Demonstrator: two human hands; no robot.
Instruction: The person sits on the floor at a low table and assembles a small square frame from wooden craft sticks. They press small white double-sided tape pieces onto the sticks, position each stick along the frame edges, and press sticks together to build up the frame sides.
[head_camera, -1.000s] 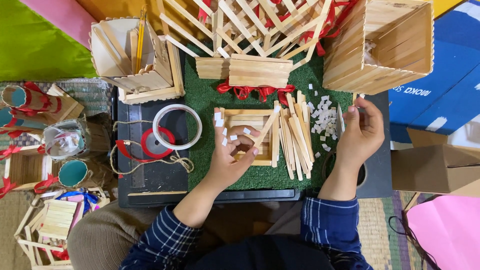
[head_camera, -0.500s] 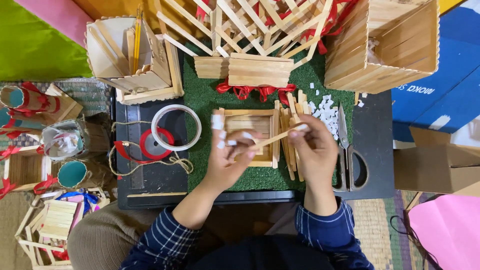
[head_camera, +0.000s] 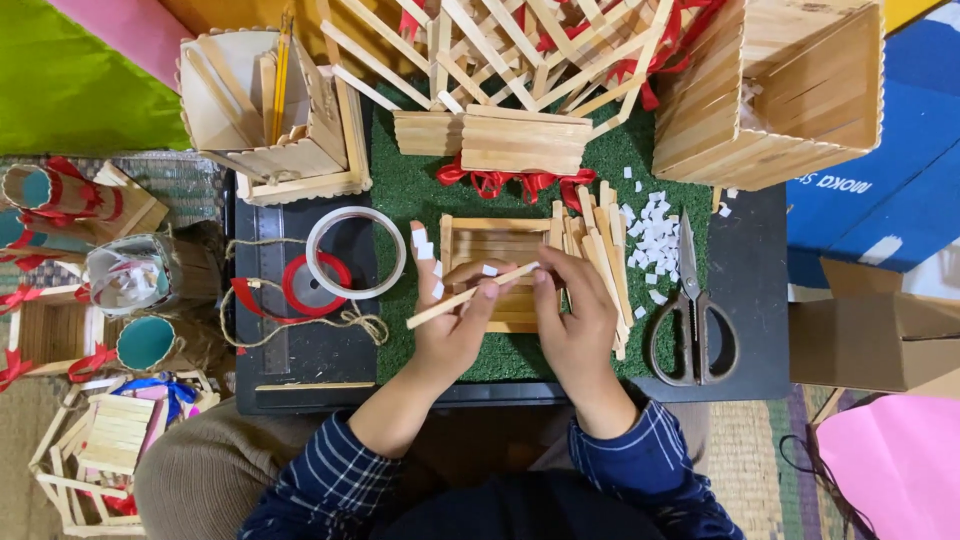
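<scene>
Left hand (head_camera: 455, 325) pinched craft stick (head_camera: 470, 294), fingertips carrying white tape bits for ready use | right hand (head_camera: 578, 318) pinched its other end, steadying it | over stick-built tray (head_camera: 497, 271) on green mat (head_camera: 420, 195).

On the counter (head_camera: 760, 370) lies a mat (head_camera: 400, 195). A stick frame (head_camera: 497, 268) sits on the mat, with both hands over it: the left hand (head_camera: 450, 325) and right hand (head_camera: 575, 320) hold one stick (head_camera: 470, 293) across it. Loose sticks (head_camera: 598, 250) lie just right of the frame, paper bits (head_camera: 655, 235) beyond them, then scissors (head_camera: 692, 320). Tape rolls (head_camera: 345, 255) lie left. A stick box (head_camera: 775, 90) stands behind, right.
</scene>
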